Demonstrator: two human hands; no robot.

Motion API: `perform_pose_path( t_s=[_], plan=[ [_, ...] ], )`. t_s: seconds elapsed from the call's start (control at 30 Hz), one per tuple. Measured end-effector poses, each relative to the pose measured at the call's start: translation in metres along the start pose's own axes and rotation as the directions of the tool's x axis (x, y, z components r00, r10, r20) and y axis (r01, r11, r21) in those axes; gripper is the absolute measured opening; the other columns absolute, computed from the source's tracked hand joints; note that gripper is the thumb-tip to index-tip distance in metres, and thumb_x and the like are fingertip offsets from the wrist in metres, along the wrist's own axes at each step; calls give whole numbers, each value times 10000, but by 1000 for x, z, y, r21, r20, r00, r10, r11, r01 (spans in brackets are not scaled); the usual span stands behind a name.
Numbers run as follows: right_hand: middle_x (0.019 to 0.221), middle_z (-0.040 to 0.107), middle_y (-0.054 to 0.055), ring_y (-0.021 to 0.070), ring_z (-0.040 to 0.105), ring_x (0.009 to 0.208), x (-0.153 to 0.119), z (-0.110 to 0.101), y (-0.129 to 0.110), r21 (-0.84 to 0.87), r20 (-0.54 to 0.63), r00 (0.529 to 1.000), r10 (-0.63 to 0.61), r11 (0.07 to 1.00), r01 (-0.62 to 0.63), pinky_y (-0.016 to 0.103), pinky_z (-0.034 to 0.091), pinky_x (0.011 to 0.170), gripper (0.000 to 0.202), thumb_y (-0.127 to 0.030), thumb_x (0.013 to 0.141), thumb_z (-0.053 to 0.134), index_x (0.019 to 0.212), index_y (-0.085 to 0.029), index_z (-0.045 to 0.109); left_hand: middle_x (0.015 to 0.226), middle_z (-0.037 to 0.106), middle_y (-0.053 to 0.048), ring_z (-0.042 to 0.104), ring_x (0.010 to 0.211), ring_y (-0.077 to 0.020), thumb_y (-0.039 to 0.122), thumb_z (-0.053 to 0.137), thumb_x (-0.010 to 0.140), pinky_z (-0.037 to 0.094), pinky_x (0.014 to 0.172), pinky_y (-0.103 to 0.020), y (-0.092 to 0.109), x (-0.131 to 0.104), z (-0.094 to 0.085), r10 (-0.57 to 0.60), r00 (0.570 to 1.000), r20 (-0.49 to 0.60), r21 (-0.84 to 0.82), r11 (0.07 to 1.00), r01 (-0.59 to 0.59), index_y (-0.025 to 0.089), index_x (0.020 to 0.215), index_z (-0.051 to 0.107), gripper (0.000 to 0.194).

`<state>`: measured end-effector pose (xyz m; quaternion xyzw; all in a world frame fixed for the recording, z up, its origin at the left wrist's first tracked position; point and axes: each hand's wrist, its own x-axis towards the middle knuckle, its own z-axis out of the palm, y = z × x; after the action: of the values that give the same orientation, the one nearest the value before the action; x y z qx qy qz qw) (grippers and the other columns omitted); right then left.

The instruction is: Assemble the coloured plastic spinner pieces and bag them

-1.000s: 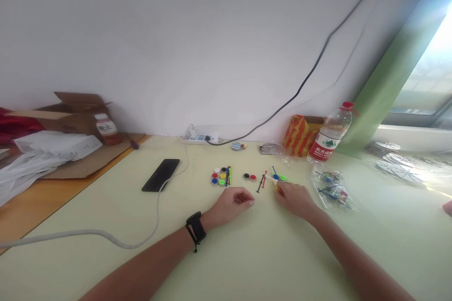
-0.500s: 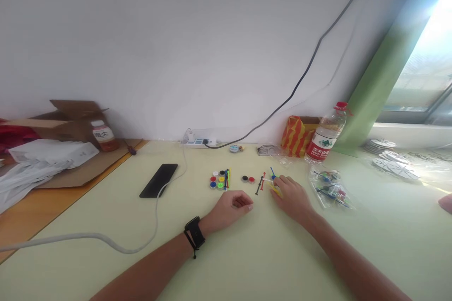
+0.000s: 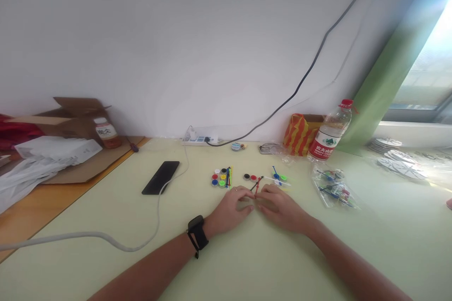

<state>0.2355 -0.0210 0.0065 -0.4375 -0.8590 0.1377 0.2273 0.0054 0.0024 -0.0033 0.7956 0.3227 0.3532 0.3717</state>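
Observation:
My left hand (image 3: 231, 210) is curled on the table with thumb and index finger apart. Its index fingertip touches the lower end of a black arrow-shaped plastic spinner (image 3: 254, 185). Opposite, my right hand (image 3: 284, 209) has bent fingers, the thumb apart from them, and its fingertips at the lower end of a red arrow spinner (image 3: 257, 188). The two arrows lie close together, tips near each other. Beyond them sit a black disc (image 3: 246, 177) and a red disc (image 3: 253, 178). A white arrow (image 3: 277, 180), a blue arrow (image 3: 274, 170) and a green disc (image 3: 283, 178) lie behind my right hand.
Coloured discs (image 3: 222, 177) and arrows stand grouped left of centre. A phone (image 3: 160, 178) and white cable (image 3: 157, 218) lie further left. To the right are a bag of parts (image 3: 334, 188), a water bottle (image 3: 328, 134) and stacked white discs (image 3: 399, 164). A power strip (image 3: 200, 141) sits by the wall.
My right hand has moved left, away from the white, blue and yellow pieces, to the red and black arrows. These have shifted and turned slightly. My left hand's fingertips have come to them too.

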Motion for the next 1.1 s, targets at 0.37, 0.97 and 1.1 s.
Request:
perform_pose_path(
  t_s=[0.37,0.97,1.1],
  plan=[
    [1153,615,99,270,550,1103,0,7,13,-128,-47,999,-20,992,14,434,495,947,272,-235,989,482,1202,-263,649,1314,674,-65,524,1248,-281,258,644,918,428,1096,-453,4,-6,1,123,987,106,183,973,-141,277,1268,696,355],
    [1540,498,75,289,386,1435,0,16,20,-163,-33,999,6,987,-11,515,349,1171,466,-422,1066,362,1484,-268,501,1255,703,-72,551,1248,-276,276,645,926,437,1089,-424,13,-5,-1,175,968,180,232,949,-214,268,1181,724,268],
    [1426,600,100,271,521,1323,0,11,26,-159,-63,998,10,987,-20,477,413,1120,388,-398,1050,414,1345,-239,610,1107,739,-72,609,1137,-255,252,617,938,484,1023,-389,12,-6,-1,158,971,181,225,954,-197,247,1093,737,196]
  ],
)
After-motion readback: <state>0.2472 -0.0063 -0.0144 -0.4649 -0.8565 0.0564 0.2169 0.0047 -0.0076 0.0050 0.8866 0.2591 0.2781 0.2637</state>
